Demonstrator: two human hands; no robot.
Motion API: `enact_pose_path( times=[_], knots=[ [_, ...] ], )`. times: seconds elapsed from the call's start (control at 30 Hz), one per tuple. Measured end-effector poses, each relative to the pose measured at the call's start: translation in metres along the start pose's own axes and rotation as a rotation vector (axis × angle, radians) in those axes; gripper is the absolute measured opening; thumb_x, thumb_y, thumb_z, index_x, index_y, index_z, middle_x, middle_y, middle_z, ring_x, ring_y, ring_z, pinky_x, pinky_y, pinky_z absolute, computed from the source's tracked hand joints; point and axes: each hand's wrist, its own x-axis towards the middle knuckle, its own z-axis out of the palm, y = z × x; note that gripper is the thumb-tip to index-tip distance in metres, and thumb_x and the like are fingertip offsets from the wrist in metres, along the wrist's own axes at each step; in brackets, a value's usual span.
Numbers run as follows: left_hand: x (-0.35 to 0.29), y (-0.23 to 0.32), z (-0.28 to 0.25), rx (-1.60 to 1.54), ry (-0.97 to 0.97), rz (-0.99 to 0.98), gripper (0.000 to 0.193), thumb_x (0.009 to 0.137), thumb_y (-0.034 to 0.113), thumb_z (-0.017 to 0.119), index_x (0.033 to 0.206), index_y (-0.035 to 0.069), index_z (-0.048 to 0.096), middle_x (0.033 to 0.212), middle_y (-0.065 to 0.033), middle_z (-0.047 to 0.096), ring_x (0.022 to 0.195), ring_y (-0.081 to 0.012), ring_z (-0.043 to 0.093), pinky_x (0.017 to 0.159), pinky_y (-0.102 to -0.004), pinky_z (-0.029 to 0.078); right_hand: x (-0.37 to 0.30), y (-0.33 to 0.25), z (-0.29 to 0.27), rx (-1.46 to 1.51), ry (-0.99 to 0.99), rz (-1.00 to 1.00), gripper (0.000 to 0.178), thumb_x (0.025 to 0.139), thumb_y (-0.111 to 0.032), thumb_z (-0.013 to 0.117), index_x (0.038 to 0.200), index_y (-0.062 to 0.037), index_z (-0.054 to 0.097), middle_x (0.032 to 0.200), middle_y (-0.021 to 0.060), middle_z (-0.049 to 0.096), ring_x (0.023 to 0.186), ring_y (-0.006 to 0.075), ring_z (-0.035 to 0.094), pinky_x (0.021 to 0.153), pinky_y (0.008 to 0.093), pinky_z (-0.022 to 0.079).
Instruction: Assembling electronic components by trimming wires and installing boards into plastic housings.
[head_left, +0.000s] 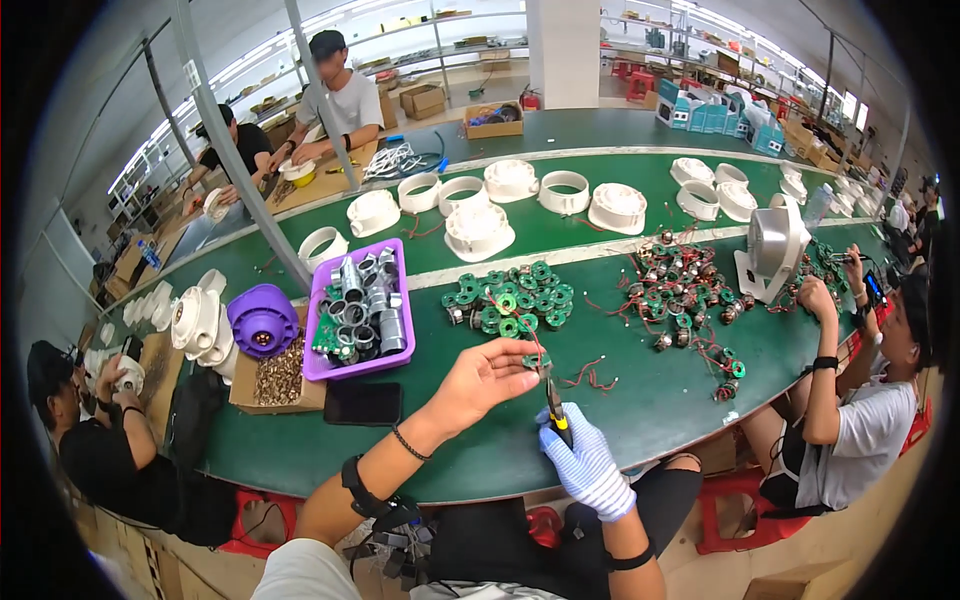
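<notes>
Between the fingertips of my bare left hand (484, 377) is a small green circuit board (538, 361) with a red wire. My right hand (588, 462), in a blue-and-white striped glove, is closed round pliers (557, 408) with black and yellow handles. The pliers' jaws point up at the board; whether they grip it is too small to tell. Just beyond my hands lies a heap of round green circuit boards (515, 300). Loose red wires (590, 376) rest on the green table to the right of the held board.
A purple basket (362, 372) of metal cylinders, a carton (275, 408) of small brass parts and a black phone (363, 404) sit at left. Motors with boards (685, 285) are piled at right. White housings (480, 230) line the far side. Several co-workers sit around.
</notes>
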Motion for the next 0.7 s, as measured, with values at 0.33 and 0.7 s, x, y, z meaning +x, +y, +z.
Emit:
enact_pose_path(
  times=[0.33,0.7],
  knots=[
    [-0.005,-0.043,-0.021,-0.082,0.001,-0.080,0.046,0.095,0.008,0.067,0.137,-0.003,0.054,0.125,-0.0095,0.060,0.111,-0.0148,0.061,0.100,-0.0305,0.051,0.023,0.024,-0.039,-0.857,0.300,-0.306,0.041,0.068,-0.010,0.077,0.108,-0.0093,0.068,0.092,0.0117,0.060,0.088,0.0334,0.058,0.080,0.0440,0.045],
    [0.000,-0.061,-0.022,-0.094,0.072,-0.142,0.038,0.089,0.006,0.076,0.118,-0.002,0.054,0.112,-0.0089,0.062,0.106,-0.0136,0.062,0.096,-0.0274,0.051,0.024,0.042,-0.034,-0.896,0.259,-0.303,0.038,0.072,-0.014,0.076,0.109,-0.0109,0.069,0.088,0.0084,0.058,0.085,0.0284,0.057,0.075,0.0418,0.044]
  ],
)
